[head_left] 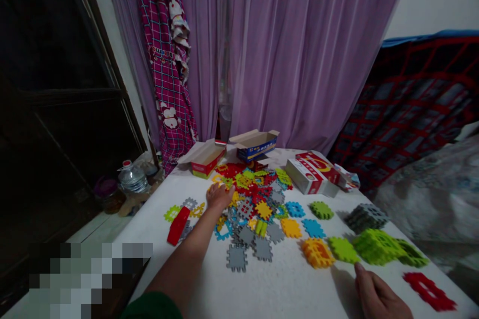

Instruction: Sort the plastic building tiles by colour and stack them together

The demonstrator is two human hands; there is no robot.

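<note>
My left hand [221, 195] reaches over the far left part of a loose pile of interlocking plastic building tiles, its thumb spread away from its fingers; I see nothing held in it. Beneath and around it lie red tiles [255, 192], yellow tiles [264, 210] and grey tiles [237, 257]. My right hand [379, 295] rests near the front right edge with its fingers curled in and nothing visible in them. Its thumb tip is close to a flat green tile [343, 249]; contact is unclear. Beside that are a stack of green tiles [377, 246] and a yellow stack [318, 253].
Open cardboard boxes, one red [208, 160] and one blue [258, 148], stand at the back of the white table [277, 284]. A red-and-white box [309, 175] lies right of the pile. Further right are a grey tile stack [366, 217] and a red window-shaped piece [429, 291].
</note>
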